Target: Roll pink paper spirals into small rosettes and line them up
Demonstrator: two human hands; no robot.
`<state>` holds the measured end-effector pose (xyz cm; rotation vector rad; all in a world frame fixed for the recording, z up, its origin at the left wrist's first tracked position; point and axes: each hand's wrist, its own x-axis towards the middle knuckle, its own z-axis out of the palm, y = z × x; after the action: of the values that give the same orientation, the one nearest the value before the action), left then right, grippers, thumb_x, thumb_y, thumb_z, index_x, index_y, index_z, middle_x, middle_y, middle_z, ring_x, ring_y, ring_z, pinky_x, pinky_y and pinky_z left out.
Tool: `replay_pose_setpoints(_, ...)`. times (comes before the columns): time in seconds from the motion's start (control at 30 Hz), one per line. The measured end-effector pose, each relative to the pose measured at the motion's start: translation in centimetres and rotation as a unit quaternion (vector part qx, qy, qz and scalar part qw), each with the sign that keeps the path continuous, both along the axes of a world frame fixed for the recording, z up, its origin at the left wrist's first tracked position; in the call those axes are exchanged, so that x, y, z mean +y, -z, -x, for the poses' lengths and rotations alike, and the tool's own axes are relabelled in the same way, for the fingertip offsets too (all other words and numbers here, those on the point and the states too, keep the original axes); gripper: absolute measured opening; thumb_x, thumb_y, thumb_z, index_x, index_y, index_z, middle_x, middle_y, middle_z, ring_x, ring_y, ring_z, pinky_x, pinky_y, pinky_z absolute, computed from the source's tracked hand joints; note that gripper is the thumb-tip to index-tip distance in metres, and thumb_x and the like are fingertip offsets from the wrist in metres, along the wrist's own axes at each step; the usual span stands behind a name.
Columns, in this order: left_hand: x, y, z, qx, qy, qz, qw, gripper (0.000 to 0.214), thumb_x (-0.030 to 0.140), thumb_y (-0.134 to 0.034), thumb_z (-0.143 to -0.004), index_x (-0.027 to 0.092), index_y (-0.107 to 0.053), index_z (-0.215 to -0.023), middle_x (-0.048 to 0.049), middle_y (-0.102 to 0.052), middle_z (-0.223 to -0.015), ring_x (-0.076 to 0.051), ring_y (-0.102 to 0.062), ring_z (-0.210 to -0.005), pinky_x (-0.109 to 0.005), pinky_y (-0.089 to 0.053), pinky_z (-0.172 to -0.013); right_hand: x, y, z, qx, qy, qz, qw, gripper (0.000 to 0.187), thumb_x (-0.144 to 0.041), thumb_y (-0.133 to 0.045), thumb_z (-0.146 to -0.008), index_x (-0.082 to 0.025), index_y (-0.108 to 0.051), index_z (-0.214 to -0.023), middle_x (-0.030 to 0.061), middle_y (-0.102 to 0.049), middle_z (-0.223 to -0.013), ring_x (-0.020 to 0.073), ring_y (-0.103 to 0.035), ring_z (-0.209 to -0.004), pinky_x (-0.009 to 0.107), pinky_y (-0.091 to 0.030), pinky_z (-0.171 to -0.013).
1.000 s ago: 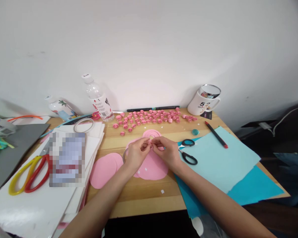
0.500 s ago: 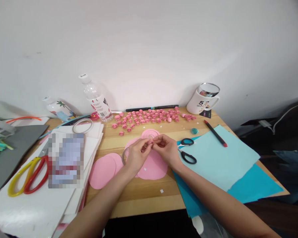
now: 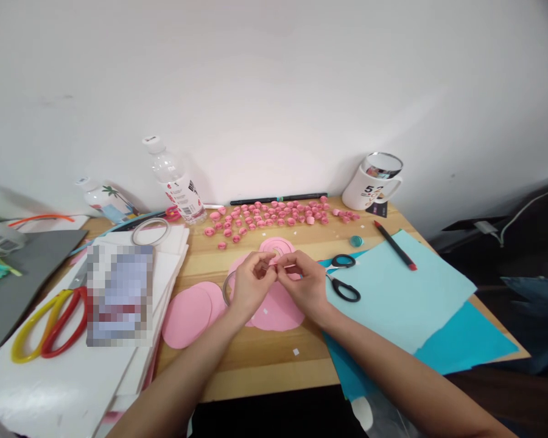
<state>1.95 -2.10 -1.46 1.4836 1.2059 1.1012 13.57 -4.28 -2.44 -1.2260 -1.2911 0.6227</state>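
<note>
My left hand [image 3: 254, 281] and my right hand [image 3: 302, 281] meet over the middle of the table, both closed in a pinch. Between their fingertips is a small pink paper piece [image 3: 274, 261], mostly hidden by the fingers. Under the hands lie pink paper circles [image 3: 281, 307], with a cut spiral at the far end. A tape roll [image 3: 226, 289] shows partly beside my left hand. More pink discs [image 3: 187, 316] lie to the left. Behind the hands, many little rolled pink paper curls [image 3: 278, 213] are spread in rows.
Black-handled scissors [image 3: 346, 291] rest by blue paper sheets [image 3: 420, 292] at right, with a pencil [image 3: 395, 244] on top. A mug [image 3: 369, 182] and a bottle [image 3: 178, 185] stand at the wall. Yellow-red scissors [image 3: 50, 328] lie on white papers [image 3: 73, 389] at left.
Both hands have shifted slightly at the fingertips, and the left fingers are raised a little more. The pink paper piece stays between them. The view has moved very slightly.
</note>
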Motion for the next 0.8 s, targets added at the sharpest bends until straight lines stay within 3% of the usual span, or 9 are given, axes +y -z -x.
replay_pose_setpoints(0.07,-0.18,-0.38,-0.15,-0.025,-0.013,0.034,0.999,0.014,0.016,-0.056,-0.070,0.014,-0.063,-0.083,-0.0048,-0.067,-0.080,-0.014,-0.064,-0.070,-0.024,-0.052,-0.064,-0.14,-0.02,0.14,-0.054,0.011,-0.052,0.997,0.006,-0.018,-0.057,-0.073,-0.021,-0.061,-0.071,0.0003,-0.063,-0.067,0.0128,-0.059,-0.062,0.026,-0.054,-0.057)
replay_pose_setpoints(0.13,-0.41,-0.69,-0.31,-0.044,-0.026,0.056,0.997,0.011,0.019,-0.057,-0.072,0.015,-0.063,-0.081,-0.0043,-0.068,-0.078,-0.014,-0.065,-0.071,-0.023,-0.052,-0.063,-0.13,-0.08,0.20,-0.051,0.018,-0.049,0.997,0.006,-0.018,-0.057,-0.073,-0.021,-0.061,-0.070,0.0003,-0.062,-0.067,0.0127,-0.059,-0.060,0.026,-0.054,-0.057)
replay_pose_setpoints(0.2,-0.59,-0.80,-0.44,-0.061,-0.026,0.075,0.995,0.014,0.023,-0.059,-0.073,0.015,-0.062,-0.084,-0.0035,-0.068,-0.074,-0.014,-0.065,-0.066,-0.023,-0.053,-0.060,0.02,-0.20,0.17,0.017,0.016,0.007,1.000,0.001,-0.021,-0.060,-0.071,-0.020,-0.060,-0.072,0.0006,-0.063,-0.068,0.0132,-0.060,-0.061,0.027,-0.055,-0.058)
replay_pose_setpoints(0.3,-0.61,-0.53,-0.55,-0.079,-0.008,0.078,0.994,0.022,0.024,-0.062,-0.071,0.015,-0.061,-0.092,-0.0023,-0.066,-0.071,-0.013,-0.064,-0.061,-0.024,-0.053,-0.059,0.37,-0.42,-0.03,0.146,-0.002,0.105,0.984,0.013,-0.026,-0.066,-0.067,-0.018,-0.059,-0.074,0.0008,-0.064,-0.067,0.0140,-0.062,-0.060,0.028,-0.055,-0.058)
replay_pose_setpoints(0.43,-0.43,-0.08,-0.56,-0.081,0.005,0.040,0.996,0.028,0.020,-0.063,-0.069,0.016,-0.059,-0.096,-0.0047,-0.066,-0.081,-0.013,-0.064,-0.072,-0.025,-0.054,-0.068,0.64,-0.55,-0.26,0.204,-0.007,0.138,0.969,0.020,-0.028,-0.070,-0.062,-0.017,-0.059,-0.073,0.0001,-0.064,-0.066,0.0140,-0.062,-0.061,0.028,-0.055,-0.061)
replay_pose_setpoints(0.63,-0.49,-0.52,-0.46,-0.024,-0.028,0.031,0.999,0.021,0.019,-0.060,-0.071,0.015,-0.062,-0.092,-0.0028,-0.065,-0.074,-0.011,-0.062,-0.063,-0.020,-0.051,-0.056,0.23,-0.12,-0.01,0.175,-0.022,0.114,0.978,0.016,-0.028,-0.068,-0.067,-0.018,-0.059,-0.074,0.0007,-0.064,-0.068,0.0144,-0.063,-0.064,0.028,-0.055,-0.061)
replay_pose_setpoints(0.8,-0.51,-0.65,-0.28,-0.055,-0.027,0.054,0.997,0.022,0.020,-0.060,-0.071,0.015,-0.065,-0.092,-0.0034,-0.070,-0.079,-0.012,-0.064,-0.063,-0.021,-0.053,-0.056,-0.09,0.16,0.15,0.121,-0.020,0.073,0.990,0.011,-0.026,-0.065,-0.070,-0.018,-0.058,-0.075,0.0009,-0.063,-0.070,0.0134,-0.062,-0.063,0.027,-0.055,-0.060)
